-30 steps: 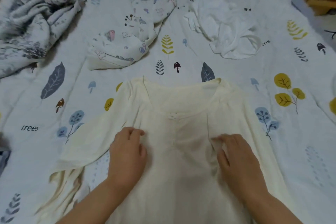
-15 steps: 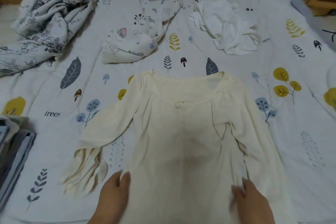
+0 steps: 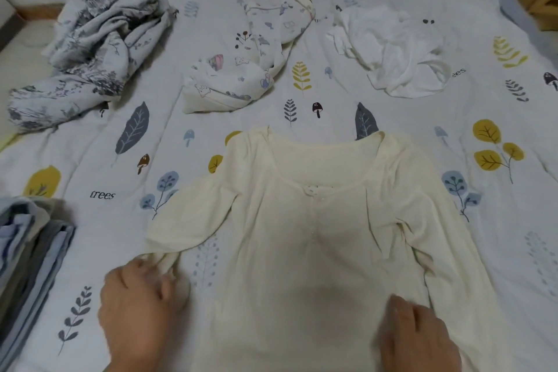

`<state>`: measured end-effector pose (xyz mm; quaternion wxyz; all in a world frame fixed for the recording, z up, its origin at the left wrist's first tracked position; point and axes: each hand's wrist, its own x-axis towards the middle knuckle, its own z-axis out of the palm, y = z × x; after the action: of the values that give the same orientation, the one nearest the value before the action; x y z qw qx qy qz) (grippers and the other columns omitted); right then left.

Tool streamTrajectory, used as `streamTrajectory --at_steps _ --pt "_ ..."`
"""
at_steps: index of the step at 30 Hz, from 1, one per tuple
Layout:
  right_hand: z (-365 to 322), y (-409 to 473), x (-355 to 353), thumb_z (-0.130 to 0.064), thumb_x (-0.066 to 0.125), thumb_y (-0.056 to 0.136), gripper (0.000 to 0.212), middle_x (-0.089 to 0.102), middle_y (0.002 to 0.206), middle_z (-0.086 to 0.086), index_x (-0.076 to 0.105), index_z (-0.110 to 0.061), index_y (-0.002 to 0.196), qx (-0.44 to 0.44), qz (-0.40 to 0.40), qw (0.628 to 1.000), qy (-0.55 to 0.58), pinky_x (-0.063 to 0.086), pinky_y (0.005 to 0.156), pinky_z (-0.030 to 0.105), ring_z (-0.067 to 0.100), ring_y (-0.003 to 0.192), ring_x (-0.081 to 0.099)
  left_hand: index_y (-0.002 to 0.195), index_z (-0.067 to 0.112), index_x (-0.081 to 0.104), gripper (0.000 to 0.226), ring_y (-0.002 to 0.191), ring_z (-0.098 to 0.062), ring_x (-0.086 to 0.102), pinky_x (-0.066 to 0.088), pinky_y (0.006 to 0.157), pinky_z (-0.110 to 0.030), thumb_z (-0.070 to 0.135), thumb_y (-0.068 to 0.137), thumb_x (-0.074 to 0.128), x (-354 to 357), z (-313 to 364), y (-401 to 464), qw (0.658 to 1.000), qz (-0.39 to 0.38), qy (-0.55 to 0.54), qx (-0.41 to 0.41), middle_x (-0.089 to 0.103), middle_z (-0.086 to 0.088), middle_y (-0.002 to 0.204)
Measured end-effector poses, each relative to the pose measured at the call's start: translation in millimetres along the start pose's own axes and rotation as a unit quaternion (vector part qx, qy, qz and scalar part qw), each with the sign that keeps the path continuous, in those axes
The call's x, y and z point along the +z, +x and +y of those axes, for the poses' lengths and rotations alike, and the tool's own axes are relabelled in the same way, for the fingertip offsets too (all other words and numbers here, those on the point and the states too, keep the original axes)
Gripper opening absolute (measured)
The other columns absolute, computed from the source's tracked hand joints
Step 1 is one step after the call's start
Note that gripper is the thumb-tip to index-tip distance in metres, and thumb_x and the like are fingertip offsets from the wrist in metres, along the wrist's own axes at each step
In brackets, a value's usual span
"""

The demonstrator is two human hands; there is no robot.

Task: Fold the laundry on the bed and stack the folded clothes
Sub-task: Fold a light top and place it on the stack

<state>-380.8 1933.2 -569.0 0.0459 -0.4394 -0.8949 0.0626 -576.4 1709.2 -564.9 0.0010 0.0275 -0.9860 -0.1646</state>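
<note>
A cream long-sleeved top (image 3: pixel 317 220) lies flat on the leaf-print bedsheet (image 3: pixel 498 235). The left hand (image 3: pixel 136 311) pinches its sleeve cuff; the right hand (image 3: pixel 419 338), fingers relaxed, rests on the body.

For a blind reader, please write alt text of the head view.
A cream top lies flat on a leaf-print bed; the left hand grips its left cuff, the right hand rests on its hem. Three crumpled garments lie beyond, folded clothes at left.
</note>
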Motion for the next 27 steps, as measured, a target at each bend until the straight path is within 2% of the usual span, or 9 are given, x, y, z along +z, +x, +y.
streamTrajectory --at_steps 4,9,12,15,17,18,20,24,27 --pt "-23.7 16.1 1.0 -0.016 0.039 0.058 0.043 0.062 0.065 0.021 0.074 0.001 0.076 -0.071 -0.015 0.997 0.029 0.042 0.034 0.035 0.037 0.042 0.055 0.108 -0.002 0.051 0.048 0.101 -0.043 0.051 0.042 0.088 -0.047 0.033 0.079 0.067 1.6 -11.6 42.9 0.978 -0.138 0.097 -0.123 0.053 -0.029 0.111" --pt "-53.0 24.5 3.3 0.004 0.085 0.027 0.058 0.063 0.074 0.018 0.072 0.0 0.083 -0.079 -0.091 0.988 0.099 0.05 0.041 0.042 0.036 0.058 0.063 0.085 0.014 0.048 0.015 0.062 -0.027 0.045 0.034 0.056 -0.035 0.008 0.079 0.061 -22.3 1.2 56.8 0.994 -0.106 0.009 -0.007 0.059 -0.008 0.073" --pt "-66.9 27.6 2.7 -0.008 0.069 0.077 0.032 0.058 0.103 0.004 0.062 -0.019 0.106 -0.054 -0.225 0.95 0.209 0.046 0.082 0.028 0.017 0.095 0.059 0.088 0.025 0.051 0.032 0.066 -0.025 0.061 0.035 0.054 -0.026 0.008 0.067 0.066 -53.5 40.4 30.6 0.982 -0.081 -0.01 0.169 0.062 0.002 0.08" --pt "-77.0 34.7 -7.2 -0.019 0.052 0.095 0.011 0.061 0.08 0.004 0.061 -0.015 0.09 0.194 -0.384 0.739 0.518 0.043 0.057 0.02 0.006 0.059 0.057 0.113 0.033 0.047 0.054 0.084 -0.001 0.065 0.04 0.061 -0.011 0.013 0.065 0.062 -74.3 87.3 -10.6 0.878 -0.216 0.043 0.424 0.059 0.015 0.111" --pt "-77.1 37.9 -9.3 -0.033 0.042 0.097 0.031 0.063 0.069 0.011 0.061 -0.009 0.092 0.32 -0.436 0.557 0.631 0.038 0.048 0.024 0.019 0.052 0.054 0.131 0.042 0.039 0.045 0.121 0.012 0.04 0.026 0.087 0.003 0.016 0.095 0.046 -63.9 99.9 -30.9 0.813 -0.395 -0.017 0.428 0.037 0.025 0.137" --pt "-74.4 40.2 -9.4 -0.039 0.038 0.096 0.039 0.064 0.067 0.014 0.061 -0.008 0.094 0.36 -0.43 0.522 0.643 0.039 0.048 0.025 0.023 0.052 0.054 0.134 0.037 0.04 0.042 0.127 0.01 0.034 0.02 0.092 0.005 0.015 0.099 0.043 -58.1 107.5 -34.8 0.769 -0.505 -0.052 0.388 0.036 0.02 0.141" --pt "-63.1 42.9 -6.7 -0.035 0.043 0.096 0.032 0.066 0.068 0.014 0.06 -0.008 0.098 0.384 -0.388 0.554 0.628 0.046 0.049 0.028 0.025 0.055 0.06 0.125 0.029 0.053 0.034 0.119 0.006 0.044 0.027 0.095 -0.001 0.012 0.096 0.05 -48.3 118.8 -35.0 0.741 -0.548 -0.147 0.359 0.052 0.01 0.128" --pt "-36.1 39.0 2.1 -0.022 0.068 0.082 0.042 0.06 0.099 0.007 0.052 -0.013 0.12 0.273 -0.265 0.831 0.406 0.041 0.077 0.03 0.023 0.09 0.056 0.101 0.025 0.066 0.022 0.088 -0.003 0.058 0.039 0.079 -0.012 0.009 0.089 0.057 -8.9 110.0 -2.3 0.894 -0.298 -0.169 0.288 0.065 0.01 0.097" --pt "-43.5 27.5 1.0 -0.04 0.073 0.075 0.057 0.053 0.114 0.005 0.048 -0.017 0.121 0.222 -0.255 0.878 0.338 0.037 0.084 0.028 0.023 0.106 0.053 0.109 0.017 0.066 0.028 0.1 -0.02 0.054 0.038 0.081 -0.024 0.006 0.09 0.049 24.6 116.5 39.1 0.933 -0.189 -0.085 0.294 0.059 -0.002 0.104"
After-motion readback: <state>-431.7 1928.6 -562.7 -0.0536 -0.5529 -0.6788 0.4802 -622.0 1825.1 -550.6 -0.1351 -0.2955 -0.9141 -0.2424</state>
